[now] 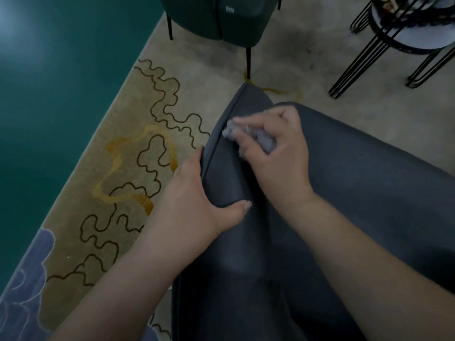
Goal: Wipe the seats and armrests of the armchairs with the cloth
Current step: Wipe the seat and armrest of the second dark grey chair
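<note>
A dark grey leather armchair (357, 193) fills the lower right of the head view, its left armrest (229, 173) running up the middle. My right hand (275, 153) grips a small pale grey cloth (261, 137) and presses it against the top of that armrest near its front end. My left hand (194, 200) holds the armrest lower down, thumb on the inner face and fingers wrapped over the outer edge. Part of the cloth is hidden under my right fingers.
A second dark green armchair (219, 18) on thin black legs stands at the top centre. A round side table with black wire legs (394, 43) is at the top right. A beige patterned carpet (138, 156) lies beneath, beside a teal area (61, 94) on the left.
</note>
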`<state>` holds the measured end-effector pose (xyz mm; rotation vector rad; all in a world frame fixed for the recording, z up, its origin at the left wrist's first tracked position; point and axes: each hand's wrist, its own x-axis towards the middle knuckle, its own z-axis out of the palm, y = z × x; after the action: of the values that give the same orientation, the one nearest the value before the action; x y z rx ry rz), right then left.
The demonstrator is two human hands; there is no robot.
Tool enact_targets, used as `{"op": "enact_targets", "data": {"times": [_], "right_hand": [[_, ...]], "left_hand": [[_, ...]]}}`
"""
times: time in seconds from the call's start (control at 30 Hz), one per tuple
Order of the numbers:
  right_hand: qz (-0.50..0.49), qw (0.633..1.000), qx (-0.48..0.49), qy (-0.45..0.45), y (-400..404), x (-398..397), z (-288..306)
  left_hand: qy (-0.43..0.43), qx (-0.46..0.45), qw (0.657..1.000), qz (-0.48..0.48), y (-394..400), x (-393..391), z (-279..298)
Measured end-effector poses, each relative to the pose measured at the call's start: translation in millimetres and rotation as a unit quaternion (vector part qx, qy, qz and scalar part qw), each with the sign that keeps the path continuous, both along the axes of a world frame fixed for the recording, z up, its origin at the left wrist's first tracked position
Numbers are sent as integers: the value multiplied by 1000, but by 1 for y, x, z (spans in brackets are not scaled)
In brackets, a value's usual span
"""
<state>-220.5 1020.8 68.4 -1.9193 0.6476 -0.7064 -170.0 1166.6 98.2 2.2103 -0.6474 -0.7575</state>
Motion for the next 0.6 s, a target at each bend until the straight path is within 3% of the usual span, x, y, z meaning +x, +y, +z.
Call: {"op": "enact_targets", "data": {"times": [0.13, 0.4, 0.6], "right_hand": [[28, 999, 31, -22, 28, -37, -9], [-22, 1000, 17, 14, -43, 39, -1], [33, 998, 35, -31, 4, -19, -14]], "left_hand": [[-3, -14, 1000, 15, -6, 3, -3], [-7, -36, 999, 29, -2, 0, -5], [-3, -61, 998, 19, 1, -1, -7]]}}
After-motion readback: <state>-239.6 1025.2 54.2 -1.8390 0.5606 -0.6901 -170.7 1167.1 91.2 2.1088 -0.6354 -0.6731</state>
